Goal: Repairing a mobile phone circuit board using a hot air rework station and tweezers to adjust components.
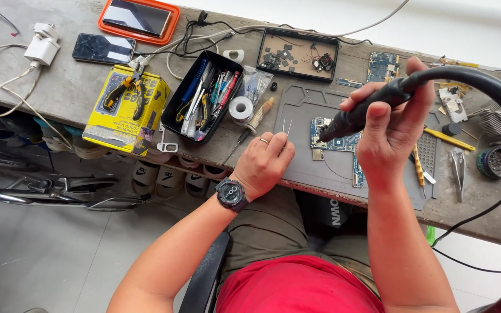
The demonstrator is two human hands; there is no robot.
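The right hand (pixel 391 124) has its grip closed around a black hot-air wand (pixel 362 113), nozzle just above the circuit board (pixel 331 136) on the grey mat (pixel 308 168). The left hand (pixel 262 165), at the counter (pixel 71 87) edge, pinches what look like tweezers (pixel 286 126), tips left of the board with bare mat between them.

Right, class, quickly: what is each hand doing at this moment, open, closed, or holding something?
Left hand: closed on thin metal tweezers, tips up.
Right hand: closed around a black hot-air handle, nozzle aimed at the blue circuit board.
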